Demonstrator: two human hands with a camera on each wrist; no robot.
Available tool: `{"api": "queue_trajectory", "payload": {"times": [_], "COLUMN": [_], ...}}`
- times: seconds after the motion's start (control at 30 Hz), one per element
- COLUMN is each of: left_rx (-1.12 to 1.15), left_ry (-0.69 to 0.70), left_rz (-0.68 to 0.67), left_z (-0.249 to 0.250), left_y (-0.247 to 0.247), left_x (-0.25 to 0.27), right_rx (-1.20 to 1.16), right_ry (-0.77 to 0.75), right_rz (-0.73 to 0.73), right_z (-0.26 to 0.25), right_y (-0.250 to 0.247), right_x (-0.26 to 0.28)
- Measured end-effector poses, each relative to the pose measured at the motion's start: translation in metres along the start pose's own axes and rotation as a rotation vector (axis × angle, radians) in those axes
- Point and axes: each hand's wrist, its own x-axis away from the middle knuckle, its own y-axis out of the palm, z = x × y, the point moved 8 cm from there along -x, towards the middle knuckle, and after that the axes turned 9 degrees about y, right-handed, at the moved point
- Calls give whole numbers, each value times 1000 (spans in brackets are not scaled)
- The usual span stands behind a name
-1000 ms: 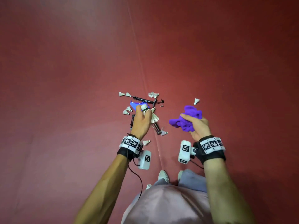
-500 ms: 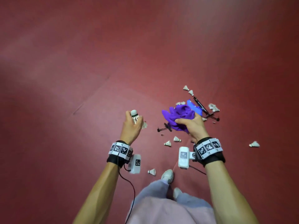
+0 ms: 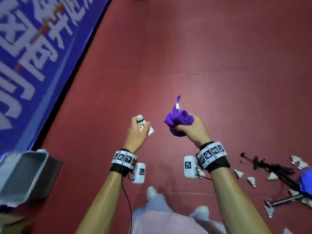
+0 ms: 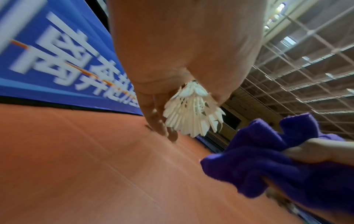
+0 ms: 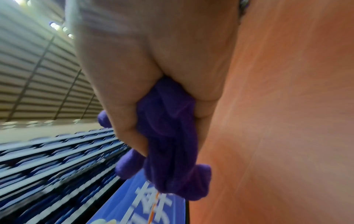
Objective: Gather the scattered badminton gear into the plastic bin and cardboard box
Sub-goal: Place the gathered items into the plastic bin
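Observation:
My left hand (image 3: 137,134) grips a white feather shuttlecock (image 3: 141,124), cork end up; in the left wrist view its feathers (image 4: 191,113) fan out below the palm. My right hand (image 3: 194,130) clutches a crumpled purple towel (image 3: 179,120) with a small loop at its top; the towel (image 5: 168,130) bulges out of the fist in the right wrist view. A grey plastic bin (image 3: 22,176) stands open on the red floor at the lower left. Several shuttlecocks (image 3: 238,173) and a dark racket (image 3: 273,169) lie scattered at the lower right.
A blue banner (image 3: 33,48) with white characters borders the floor on the left. My shoes (image 3: 152,191) and pale trousers (image 3: 177,220) show at the bottom. A blue item (image 3: 305,179) lies at the right edge by the racket.
I have turned left: the scattered gear slid from the centre to the lower right, and the bin and banner came into view. Both hands keep their hold.

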Motion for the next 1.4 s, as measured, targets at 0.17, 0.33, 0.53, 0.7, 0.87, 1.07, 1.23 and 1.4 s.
{"api": "queue_trajectory", "payload": {"times": [0.17,0.33,0.53,0.7,0.87,1.07,1.23,1.4], "left_rx": [9,-16,-18,29,68,-26,-27,39], "left_ry": [-145,-282,-454,-617,-704,-825,-967,-998], "left_rz": [269,380,525,704,978,1101,1085,1181], "left_z": [-95,-196,-298,-369,-421,-486,-528,-561], "left_y": [-151,-288,-426,-492,-553,-643,-728,-782], "left_x": [32,78,142,185,213,213,198,197], "right_rx": [97,209,473,603,623,638,572,680], "right_ry": [-71,-124,-207,-250,-202,-205,-218,-176], "right_rz": [-215,-425,-685,-793,-916,-1098,-1154,-1181], "right_z": [-34,-37,-12,9,29,19,-21,-1], "right_y": [182,386,600,730,850,1023,1165,1260], "right_x": [-13,-9,23,35,29,17,6,-15]}}
